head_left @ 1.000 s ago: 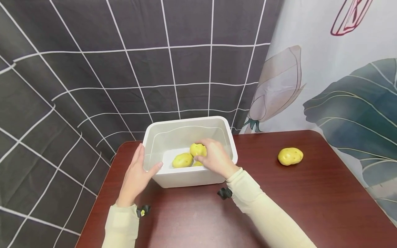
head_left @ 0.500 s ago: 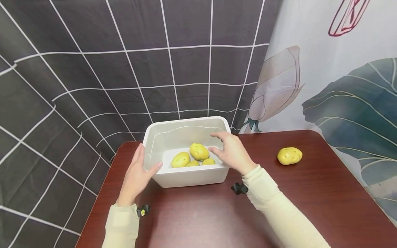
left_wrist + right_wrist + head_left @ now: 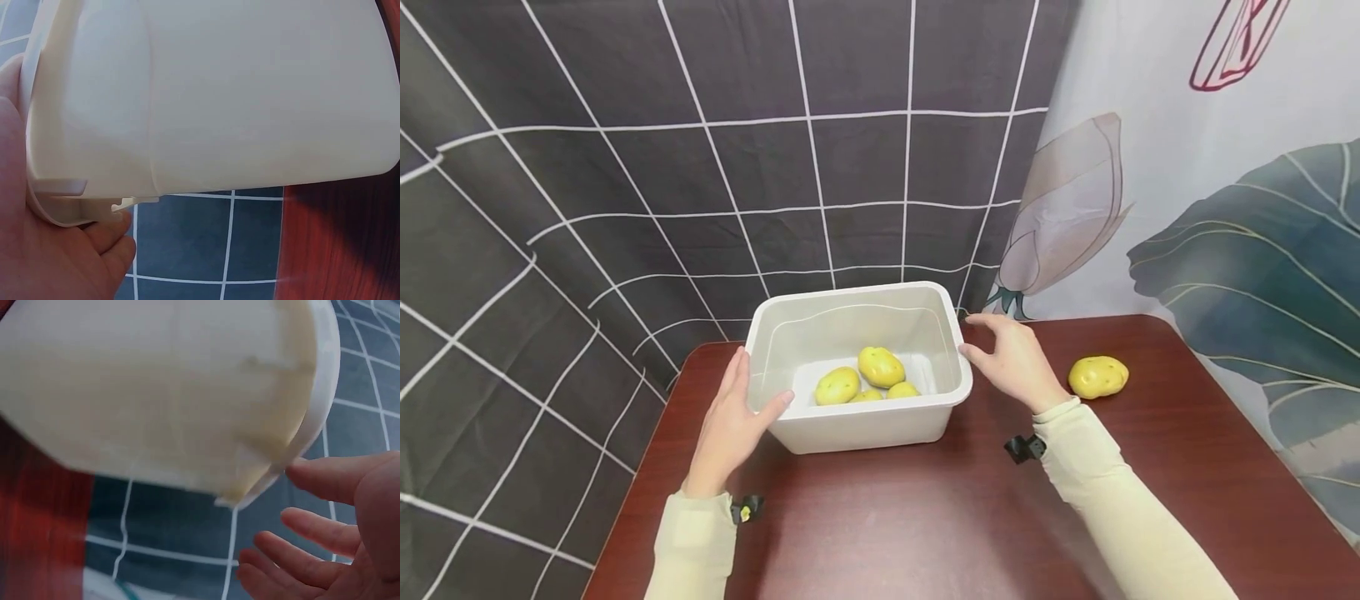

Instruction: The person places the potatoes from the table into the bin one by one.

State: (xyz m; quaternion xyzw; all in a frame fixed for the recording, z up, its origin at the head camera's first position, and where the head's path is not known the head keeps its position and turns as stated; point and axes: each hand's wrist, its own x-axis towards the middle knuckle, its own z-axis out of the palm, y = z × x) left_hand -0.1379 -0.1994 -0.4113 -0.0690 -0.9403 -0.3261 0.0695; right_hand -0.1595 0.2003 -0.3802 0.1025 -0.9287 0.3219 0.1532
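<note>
A pale plastic bin (image 3: 865, 429) stands on the table, with several yellow potatoes (image 3: 881, 367) on its floor. The left hand (image 3: 730, 425) holds the bin's near left corner. Its thumb lies over the front rim and its fingers are on the outer left side. In the left wrist view, fingertips (image 3: 112, 240) curl under the rim. Beside the bin's right rim, the right hand (image 3: 1015, 358) holds nothing, its fingers loosely spread. In the right wrist view its thumb (image 3: 325, 478) overlaps the rim's edge. A single potato (image 3: 1098, 377) lies on the table, right of this hand.
The dark red wooden table (image 3: 880, 533) extends in front of the bin and to its right. A dark gridded curtain (image 3: 857, 167) hangs close behind the bin and along the left. A pale floral curtain (image 3: 1150, 167) hangs behind the right side.
The right hand has let go of a potato inside the bin, lifted out and moved right, past the right rim. The left hand and the bin have stayed in place.
</note>
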